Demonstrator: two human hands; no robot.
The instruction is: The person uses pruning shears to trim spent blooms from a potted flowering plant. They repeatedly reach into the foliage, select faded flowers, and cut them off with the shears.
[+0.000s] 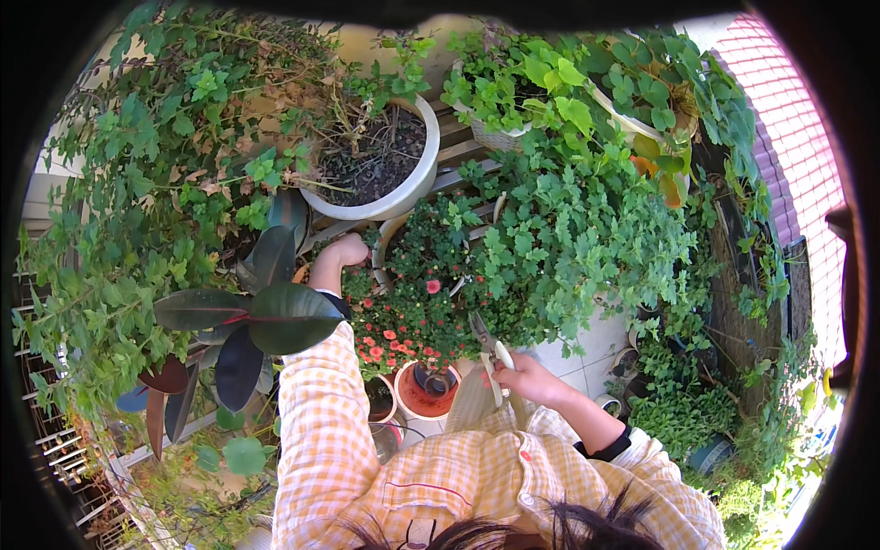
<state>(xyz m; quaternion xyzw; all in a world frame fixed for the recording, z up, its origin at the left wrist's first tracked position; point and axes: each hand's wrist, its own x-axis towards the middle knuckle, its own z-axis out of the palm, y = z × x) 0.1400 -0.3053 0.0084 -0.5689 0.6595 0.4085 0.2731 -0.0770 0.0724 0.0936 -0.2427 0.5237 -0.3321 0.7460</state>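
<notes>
Pruning shears with white handles are in my right hand, low and right of centre, their metal blades pointing up and slightly left. My left hand reaches among the stems beside a round planter below the large white pot; its fingers are mostly hidden, so whether it holds anything does not show. Between my arms spreads a bushy plant with small coral-red flowers. The shears' tips lie close to its green foliage at the right.
A rubber plant with broad dark leaves stands against my left sleeve. Leafy chrysanthemum-like plants crowd the right. Below the flowers are a terracotta-coloured pot and a glass jar. A slatted metal rack supports the upper pots.
</notes>
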